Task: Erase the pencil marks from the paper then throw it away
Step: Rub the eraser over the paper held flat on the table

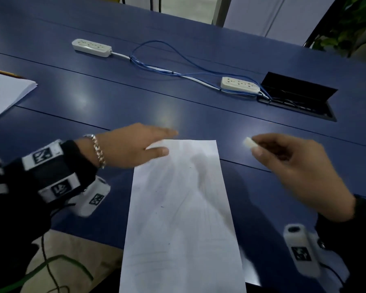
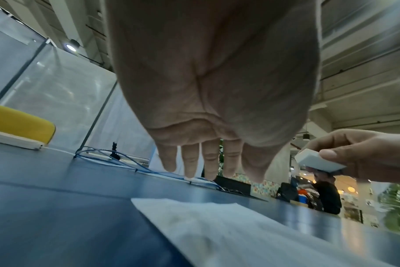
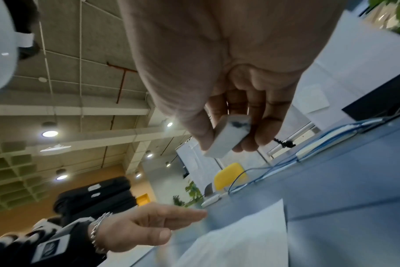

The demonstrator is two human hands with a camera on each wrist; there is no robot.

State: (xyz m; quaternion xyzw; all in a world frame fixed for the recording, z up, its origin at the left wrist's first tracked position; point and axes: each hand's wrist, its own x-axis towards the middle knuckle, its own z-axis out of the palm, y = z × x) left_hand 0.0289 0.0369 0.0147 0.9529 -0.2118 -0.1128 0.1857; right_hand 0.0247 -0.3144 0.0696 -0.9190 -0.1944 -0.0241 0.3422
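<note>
A long white sheet of paper (image 1: 182,208) with faint grey pencil smudges lies on the blue table (image 1: 114,96), its near end hanging over the table's edge. My left hand (image 1: 135,144) hovers flat, fingers straight, over the sheet's far left corner; in the left wrist view the fingers (image 2: 189,162) are above the table, clear of the paper (image 2: 240,231). My right hand (image 1: 294,163) is raised to the right of the sheet and pinches a small white eraser (image 1: 249,143) between thumb and fingers. The eraser (image 3: 228,135) has a dark smudge on one end.
Two white power strips (image 1: 91,47) (image 1: 240,84) joined by blue cables (image 1: 178,66) lie across the far table. An open black cable hatch (image 1: 298,96) sits at the right. A stack of white paper (image 1: 4,92) lies at the left edge. A yellow chair (image 3: 230,173) stands beyond.
</note>
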